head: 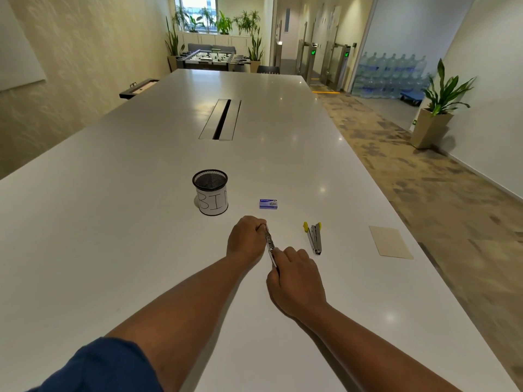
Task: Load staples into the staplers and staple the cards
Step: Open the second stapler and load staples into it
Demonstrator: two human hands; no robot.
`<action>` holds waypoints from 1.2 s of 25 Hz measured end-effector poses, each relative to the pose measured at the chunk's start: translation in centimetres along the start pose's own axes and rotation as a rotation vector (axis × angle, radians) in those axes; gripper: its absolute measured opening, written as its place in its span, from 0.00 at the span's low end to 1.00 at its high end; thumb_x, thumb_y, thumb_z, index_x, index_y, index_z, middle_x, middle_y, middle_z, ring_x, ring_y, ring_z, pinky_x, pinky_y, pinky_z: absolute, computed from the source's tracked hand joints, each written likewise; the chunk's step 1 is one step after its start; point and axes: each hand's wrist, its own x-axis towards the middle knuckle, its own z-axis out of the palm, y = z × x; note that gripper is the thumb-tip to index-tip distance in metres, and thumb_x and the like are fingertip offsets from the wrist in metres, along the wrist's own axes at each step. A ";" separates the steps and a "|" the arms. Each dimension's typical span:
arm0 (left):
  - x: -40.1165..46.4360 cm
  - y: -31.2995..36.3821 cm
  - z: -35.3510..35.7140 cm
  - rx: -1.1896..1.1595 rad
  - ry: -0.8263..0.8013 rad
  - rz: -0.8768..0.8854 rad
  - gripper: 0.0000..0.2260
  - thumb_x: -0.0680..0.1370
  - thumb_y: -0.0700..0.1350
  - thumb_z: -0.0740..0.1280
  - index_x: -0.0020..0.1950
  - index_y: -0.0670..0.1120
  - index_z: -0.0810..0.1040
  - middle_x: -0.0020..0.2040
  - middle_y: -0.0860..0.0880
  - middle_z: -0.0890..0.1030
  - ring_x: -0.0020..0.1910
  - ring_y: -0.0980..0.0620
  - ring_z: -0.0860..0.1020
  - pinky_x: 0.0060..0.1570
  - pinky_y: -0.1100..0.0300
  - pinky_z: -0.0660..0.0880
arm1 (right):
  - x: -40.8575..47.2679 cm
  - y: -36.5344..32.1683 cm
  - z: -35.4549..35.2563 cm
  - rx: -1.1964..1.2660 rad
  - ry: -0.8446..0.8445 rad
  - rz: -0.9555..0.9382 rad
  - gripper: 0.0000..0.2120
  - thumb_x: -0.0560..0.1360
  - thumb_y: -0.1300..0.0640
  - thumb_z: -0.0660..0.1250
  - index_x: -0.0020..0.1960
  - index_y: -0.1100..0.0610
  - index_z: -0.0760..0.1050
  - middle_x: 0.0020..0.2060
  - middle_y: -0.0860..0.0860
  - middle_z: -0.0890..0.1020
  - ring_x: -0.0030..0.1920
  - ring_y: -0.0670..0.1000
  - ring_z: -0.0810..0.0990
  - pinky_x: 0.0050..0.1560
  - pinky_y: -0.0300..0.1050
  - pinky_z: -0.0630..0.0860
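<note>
Left of centre stands a black mesh cup (210, 192) with a paper label reading "BIN", upright on the white table (113, 222). It probably waits there for scraps or spent staples, within easy reach yet clear of the work.

Just below and to the right of it, the left hand (245, 238) is curled round the far end of a metal stapler (270, 246), which runs on a slant down the middle of the frame. The right hand (295, 280) grips the near end, fingers folded over it. With 1 hand at each end, the person seems to be steadying the body while pulling or pushing the magazine, so this looks like the loading step. Whether staples are already inside cannot be told; the hands hide most of it.

Above the hands lies a small blue staple box (268, 204), closed as far as can be seen, near enough to reach when needed.

To the right lies stapler 2 (314, 237), with yellow ends, hinged open on the table and touched by neither hand, likely next in turn.

Further right, near the table edge, rests a beige card (390, 242), flat and apart from everything, not yet stapled.
</note>
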 end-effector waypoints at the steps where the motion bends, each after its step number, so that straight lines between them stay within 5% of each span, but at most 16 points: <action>1: 0.0 0.0 0.0 0.001 -0.005 -0.005 0.10 0.83 0.44 0.63 0.55 0.47 0.85 0.56 0.49 0.82 0.55 0.49 0.80 0.52 0.59 0.72 | 0.1 0.0 0.0 -0.015 -0.003 -0.003 0.10 0.74 0.56 0.59 0.53 0.54 0.74 0.38 0.49 0.73 0.39 0.54 0.69 0.39 0.54 0.71; 11: 0.2 0.2 -0.2 0.044 -0.077 0.031 0.09 0.82 0.47 0.65 0.55 0.53 0.86 0.54 0.49 0.80 0.53 0.49 0.79 0.54 0.52 0.77 | 0.8 0.2 0.1 0.126 -0.023 0.036 0.06 0.74 0.50 0.57 0.42 0.51 0.63 0.32 0.45 0.69 0.34 0.52 0.69 0.37 0.52 0.70; 15: 0.0 0.1 -0.2 0.031 -0.097 0.026 0.12 0.82 0.43 0.64 0.57 0.55 0.85 0.56 0.52 0.81 0.56 0.50 0.79 0.57 0.51 0.78 | 1.6 0.8 -0.4 0.247 -0.061 0.089 0.12 0.78 0.46 0.53 0.56 0.48 0.70 0.34 0.46 0.80 0.38 0.53 0.77 0.41 0.51 0.73; 20: -0.1 -0.1 -0.2 0.080 -0.102 0.045 0.16 0.80 0.39 0.63 0.60 0.56 0.83 0.59 0.53 0.82 0.60 0.49 0.79 0.58 0.47 0.78 | 5.0 1.5 -1.6 0.275 -0.446 0.206 0.31 0.75 0.45 0.60 0.76 0.39 0.55 0.43 0.46 0.79 0.44 0.53 0.78 0.40 0.47 0.70; 24: 0.0 -0.1 0.0 0.093 -0.102 0.027 0.15 0.80 0.40 0.65 0.60 0.56 0.82 0.59 0.53 0.81 0.59 0.49 0.79 0.57 0.49 0.78 | 7.6 2.2 -2.2 0.331 -0.632 0.196 0.43 0.73 0.46 0.69 0.81 0.42 0.49 0.47 0.48 0.78 0.49 0.53 0.79 0.50 0.48 0.76; 30: 0.3 0.0 0.2 0.122 -0.093 0.014 0.11 0.80 0.39 0.66 0.56 0.54 0.82 0.54 0.52 0.81 0.52 0.50 0.79 0.46 0.58 0.74 | 8.8 2.8 -2.3 0.353 -0.669 0.147 0.46 0.71 0.47 0.75 0.80 0.40 0.51 0.43 0.45 0.76 0.48 0.52 0.78 0.47 0.45 0.73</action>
